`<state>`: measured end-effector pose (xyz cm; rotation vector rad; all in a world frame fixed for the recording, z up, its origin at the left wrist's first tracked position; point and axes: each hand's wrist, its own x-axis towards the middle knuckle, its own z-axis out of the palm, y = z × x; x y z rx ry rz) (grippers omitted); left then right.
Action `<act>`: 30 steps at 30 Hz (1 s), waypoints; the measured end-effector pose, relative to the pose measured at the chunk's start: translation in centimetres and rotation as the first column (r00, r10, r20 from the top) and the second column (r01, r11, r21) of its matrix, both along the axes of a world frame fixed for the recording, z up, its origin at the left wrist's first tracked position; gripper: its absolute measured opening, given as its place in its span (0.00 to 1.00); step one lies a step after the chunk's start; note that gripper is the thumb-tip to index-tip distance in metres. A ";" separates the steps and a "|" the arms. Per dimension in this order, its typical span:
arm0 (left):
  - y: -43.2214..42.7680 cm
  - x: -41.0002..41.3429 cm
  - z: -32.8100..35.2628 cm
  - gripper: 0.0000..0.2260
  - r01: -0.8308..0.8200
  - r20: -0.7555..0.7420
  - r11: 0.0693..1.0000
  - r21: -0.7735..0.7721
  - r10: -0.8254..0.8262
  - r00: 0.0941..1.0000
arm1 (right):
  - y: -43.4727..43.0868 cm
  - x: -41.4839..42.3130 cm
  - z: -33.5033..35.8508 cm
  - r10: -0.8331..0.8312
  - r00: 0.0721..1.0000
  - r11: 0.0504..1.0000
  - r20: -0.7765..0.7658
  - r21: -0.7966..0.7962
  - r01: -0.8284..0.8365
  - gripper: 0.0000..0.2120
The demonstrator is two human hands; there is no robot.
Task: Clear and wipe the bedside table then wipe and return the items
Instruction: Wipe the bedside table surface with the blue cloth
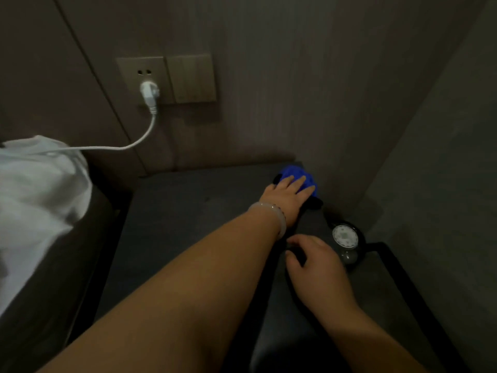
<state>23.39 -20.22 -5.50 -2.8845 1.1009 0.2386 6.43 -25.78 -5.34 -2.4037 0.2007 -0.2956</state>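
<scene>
While palm-down, left hand (289,193) atop cloth (297,175)

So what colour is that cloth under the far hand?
Bright blue cloth, under the left hand; seen in the head view.

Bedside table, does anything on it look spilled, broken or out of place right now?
Nothing looks spilled or broken. The left hand presses a blue cloth into the bedside table back corner. The small clock lies face up on the lower ledge, off the tabletop.
</scene>
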 end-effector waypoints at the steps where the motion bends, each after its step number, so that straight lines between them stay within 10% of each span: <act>1: -0.7 0.3 -0.1 0.33 -0.004 0.005 1.000 0.016 0.004 1.000 | -0.3 0.2 -0.1 -0.007 1.000 1.000 -0.008 0.009 0.007 0.12; 7: -0.6 -0.7 -0.1 0.13 -0.179 0.059 0.932 -0.314 0.208 0.976 | -1.6 0.7 -0.9 -0.041 0.999 0.999 0.026 0.036 0.040 0.10; 10: 1.9 -3.0 1.0 0.10 -0.490 -0.310 0.533 -0.690 0.394 0.865 | -1.5 0.6 -0.9 -0.066 0.997 0.997 0.032 0.046 0.064 0.10; 14: 7.3 -7.3 3.3 0.08 -0.717 -0.643 0.109 -0.688 0.365 0.673 | -0.5 0.3 -0.3 -0.067 0.995 0.993 0.068 0.098 0.061 0.11; 18: 11.9 -12.0 6.1 0.09 -0.824 -0.828 -0.114 -0.555 0.169 0.534 | 1.7 -0.1 1.1 -0.022 0.994 0.990 0.104 0.142 0.007 0.22; 23: 16.2 -16.0 8.6 0.11 -0.889 -0.902 -0.190 -0.418 -0.033 0.431 | 3.8 -0.1 2.6 0.209 0.978 0.978 -0.010 0.006 -0.209 0.35; 30: 20.2 -18.2 10.2 0.15 -0.915 -0.933 -0.216 -0.340 -0.043 0.357 | 6.0 -1.3 3.2 0.316 0.947 0.939 -0.061 0.159 -0.304 0.04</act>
